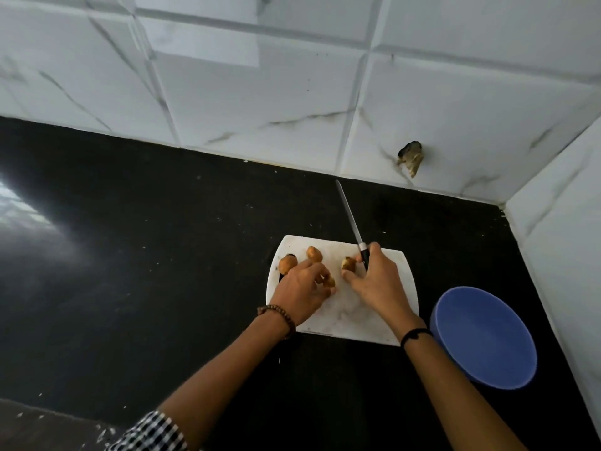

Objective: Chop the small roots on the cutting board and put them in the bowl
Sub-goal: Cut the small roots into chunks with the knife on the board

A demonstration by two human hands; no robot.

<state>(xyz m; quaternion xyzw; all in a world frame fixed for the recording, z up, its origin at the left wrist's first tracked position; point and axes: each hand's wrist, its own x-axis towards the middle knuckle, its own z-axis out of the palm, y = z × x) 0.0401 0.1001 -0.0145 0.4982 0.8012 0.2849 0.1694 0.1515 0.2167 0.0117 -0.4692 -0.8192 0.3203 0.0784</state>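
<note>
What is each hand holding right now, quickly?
Left hand: pinches a root on the board.
Right hand: grips the knife.

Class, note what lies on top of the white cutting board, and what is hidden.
Three small roots show on the cutting board; the left hand holds a fourth root, half covered. The right hand grips a knife. Anything beneath both hands is hidden.

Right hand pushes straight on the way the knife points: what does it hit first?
The right hand grips the knife, blade aimed away and slightly left. Past the tip lies only bare counter, then the tiled wall. That likely comes first; depth is unclear.
</note>
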